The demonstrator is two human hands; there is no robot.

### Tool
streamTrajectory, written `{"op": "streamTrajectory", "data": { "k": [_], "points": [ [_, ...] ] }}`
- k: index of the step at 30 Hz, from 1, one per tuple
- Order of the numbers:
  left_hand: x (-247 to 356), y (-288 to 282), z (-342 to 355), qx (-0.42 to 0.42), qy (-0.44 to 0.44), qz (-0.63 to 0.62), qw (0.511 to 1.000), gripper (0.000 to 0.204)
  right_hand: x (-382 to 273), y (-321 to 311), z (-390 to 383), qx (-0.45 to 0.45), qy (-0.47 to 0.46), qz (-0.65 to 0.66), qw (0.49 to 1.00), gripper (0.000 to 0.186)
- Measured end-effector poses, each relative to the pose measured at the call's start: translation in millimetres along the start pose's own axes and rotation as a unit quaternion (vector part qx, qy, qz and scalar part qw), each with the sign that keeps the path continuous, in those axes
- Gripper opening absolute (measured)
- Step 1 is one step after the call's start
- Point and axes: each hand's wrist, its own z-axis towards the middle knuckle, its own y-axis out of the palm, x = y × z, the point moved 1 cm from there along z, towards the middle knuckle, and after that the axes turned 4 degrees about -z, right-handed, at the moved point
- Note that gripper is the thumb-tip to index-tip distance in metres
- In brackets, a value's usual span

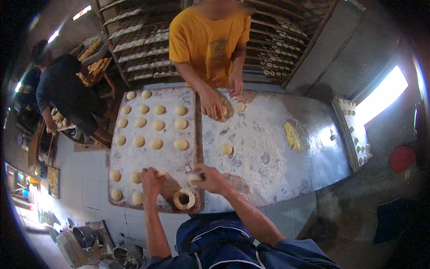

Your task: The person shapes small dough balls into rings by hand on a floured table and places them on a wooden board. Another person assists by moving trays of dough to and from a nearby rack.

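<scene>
My left hand (152, 181) is low over a floured board (134, 161), fingers curled around a dough ball that it mostly hides. My right hand (212, 179) grips another dough ball (194, 178) at the board's right edge. Below it on the near right corner rests a pale ring (184, 198), which looks like dough with a hole in the middle. Several round dough balls (156, 143) sit in loose rows over the board. One more dough ball (227, 149) lies on the floured table (268, 179) to the right.
Across the table a person in a yellow shirt (208, 40) works dough with both hands. A yellow lump (292, 136) lies on the table, with stacked trays (351, 130) at its right end. Racks (280, 49) stand behind; another person (67, 89) is at left.
</scene>
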Motion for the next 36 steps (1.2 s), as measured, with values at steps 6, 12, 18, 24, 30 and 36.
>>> {"op": "streamTrajectory", "data": {
  "k": [6,12,18,24,30,36],
  "points": [
    [114,39,-13,-0.029,0.015,-0.314,0.949,0.038,119,-128,-39,0.121,0.118,-0.15,0.974,0.03],
    [242,151,-23,0.025,0.201,-0.214,0.956,0.043,149,-150,-51,0.124,0.115,-0.056,0.984,0.026],
    [267,175,-39,-0.178,-0.025,-0.435,0.882,0.03,127,-145,-70,0.148,0.168,0.22,0.949,0.046],
    [264,171,-39,-0.159,-0.091,-0.558,0.809,0.032,128,-150,-67,-0.058,0.102,0.31,0.944,0.06],
    [246,162,-53,-0.281,-0.071,-0.686,0.667,0.056,114,-145,-61,-0.048,0.165,0.544,0.821,0.05],
    [222,174,-38,-0.126,-0.084,-0.666,0.73,0.021,100,-106,-52,0.027,0.208,0.424,0.881,0.045]
  ]
}}
